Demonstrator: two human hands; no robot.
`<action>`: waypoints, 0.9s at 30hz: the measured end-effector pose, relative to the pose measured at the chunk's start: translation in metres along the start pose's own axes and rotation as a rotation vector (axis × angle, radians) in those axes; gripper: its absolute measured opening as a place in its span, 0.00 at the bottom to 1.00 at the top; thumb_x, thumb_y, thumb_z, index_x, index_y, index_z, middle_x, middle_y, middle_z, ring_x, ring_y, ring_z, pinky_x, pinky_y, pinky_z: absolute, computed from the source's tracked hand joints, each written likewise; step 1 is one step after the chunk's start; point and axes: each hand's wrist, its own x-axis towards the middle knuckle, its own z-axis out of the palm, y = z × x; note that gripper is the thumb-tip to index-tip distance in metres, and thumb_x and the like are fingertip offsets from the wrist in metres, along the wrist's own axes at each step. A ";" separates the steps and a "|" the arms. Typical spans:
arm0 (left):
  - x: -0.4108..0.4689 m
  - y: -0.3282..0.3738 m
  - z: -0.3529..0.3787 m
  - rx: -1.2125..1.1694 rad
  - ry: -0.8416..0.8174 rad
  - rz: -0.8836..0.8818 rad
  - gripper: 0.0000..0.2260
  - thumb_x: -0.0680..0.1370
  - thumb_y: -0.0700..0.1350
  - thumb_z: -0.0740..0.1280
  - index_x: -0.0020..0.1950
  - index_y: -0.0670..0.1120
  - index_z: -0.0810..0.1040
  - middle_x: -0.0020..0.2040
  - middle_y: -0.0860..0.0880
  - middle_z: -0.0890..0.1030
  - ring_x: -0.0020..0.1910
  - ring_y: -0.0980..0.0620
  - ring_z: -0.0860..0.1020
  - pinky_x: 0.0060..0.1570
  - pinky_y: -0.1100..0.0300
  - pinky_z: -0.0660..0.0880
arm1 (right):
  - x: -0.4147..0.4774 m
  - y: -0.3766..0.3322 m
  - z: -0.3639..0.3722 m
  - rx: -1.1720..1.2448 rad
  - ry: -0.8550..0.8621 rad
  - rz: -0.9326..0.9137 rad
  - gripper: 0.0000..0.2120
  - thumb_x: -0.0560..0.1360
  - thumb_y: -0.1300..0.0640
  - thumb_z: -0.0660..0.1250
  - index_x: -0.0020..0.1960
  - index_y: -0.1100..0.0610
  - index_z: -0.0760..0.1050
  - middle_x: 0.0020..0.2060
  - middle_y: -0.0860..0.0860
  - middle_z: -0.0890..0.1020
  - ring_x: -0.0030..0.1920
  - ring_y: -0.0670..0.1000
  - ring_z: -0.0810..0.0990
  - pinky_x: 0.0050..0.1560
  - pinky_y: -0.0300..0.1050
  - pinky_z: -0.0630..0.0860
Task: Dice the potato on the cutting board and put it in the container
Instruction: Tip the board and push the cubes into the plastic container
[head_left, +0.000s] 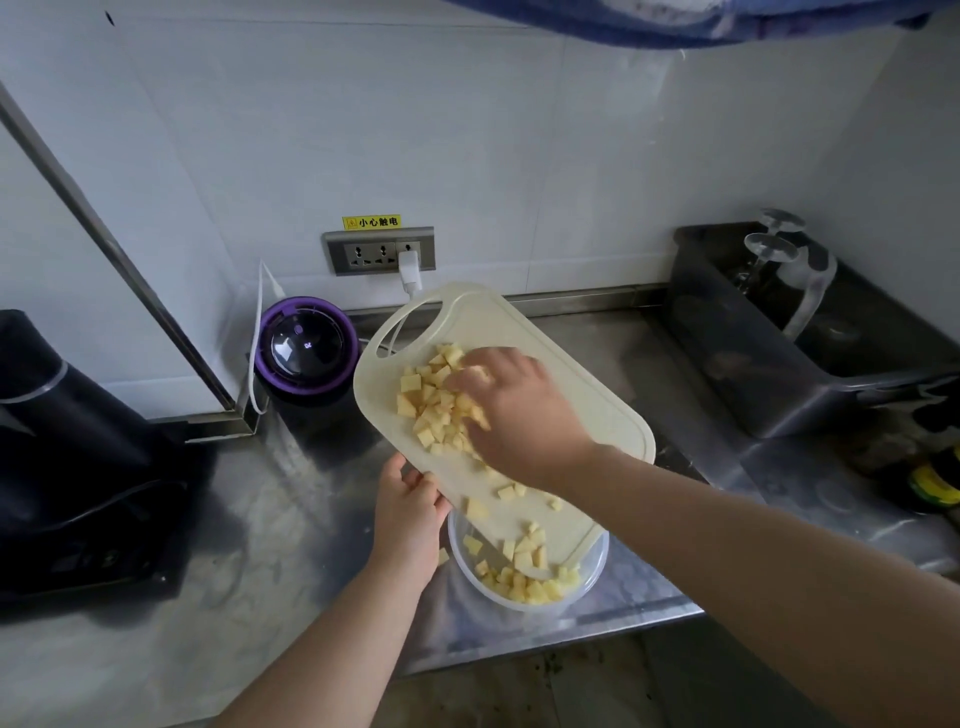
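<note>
A cream cutting board is lifted off the counter and tilted, its lower end over a clear round container. My left hand grips the board's left edge. My right hand lies on the board with fingers bent over a pile of yellow potato cubes. A few cubes are scattered down the board's lower half. More potato cubes lie in the container. One cube sits outside the container's left rim.
A steel counter holds a purple round appliance at the back and a dark appliance at the left. A wall socket with a white plug sits behind. A sink and bottles stand at the right.
</note>
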 end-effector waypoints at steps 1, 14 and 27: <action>0.000 0.000 0.001 0.017 0.009 0.005 0.17 0.81 0.31 0.56 0.64 0.48 0.71 0.54 0.48 0.81 0.53 0.53 0.81 0.45 0.60 0.79 | 0.014 -0.011 0.006 -0.104 -0.053 -0.131 0.21 0.76 0.57 0.66 0.69 0.51 0.72 0.69 0.54 0.70 0.71 0.58 0.64 0.72 0.55 0.58; 0.000 0.002 0.004 -0.004 0.022 0.012 0.18 0.81 0.29 0.54 0.65 0.48 0.68 0.47 0.50 0.82 0.45 0.54 0.79 0.47 0.60 0.77 | 0.059 -0.026 0.038 -0.566 -0.279 -0.453 0.20 0.78 0.54 0.58 0.70 0.55 0.67 0.66 0.55 0.68 0.63 0.57 0.65 0.65 0.53 0.64; -0.002 0.007 0.006 -0.080 -0.035 0.025 0.15 0.79 0.30 0.60 0.53 0.50 0.76 0.43 0.51 0.84 0.44 0.55 0.83 0.53 0.52 0.78 | 0.009 0.001 0.056 -0.514 -0.238 -0.497 0.14 0.72 0.47 0.65 0.55 0.50 0.79 0.51 0.49 0.79 0.53 0.53 0.74 0.59 0.49 0.71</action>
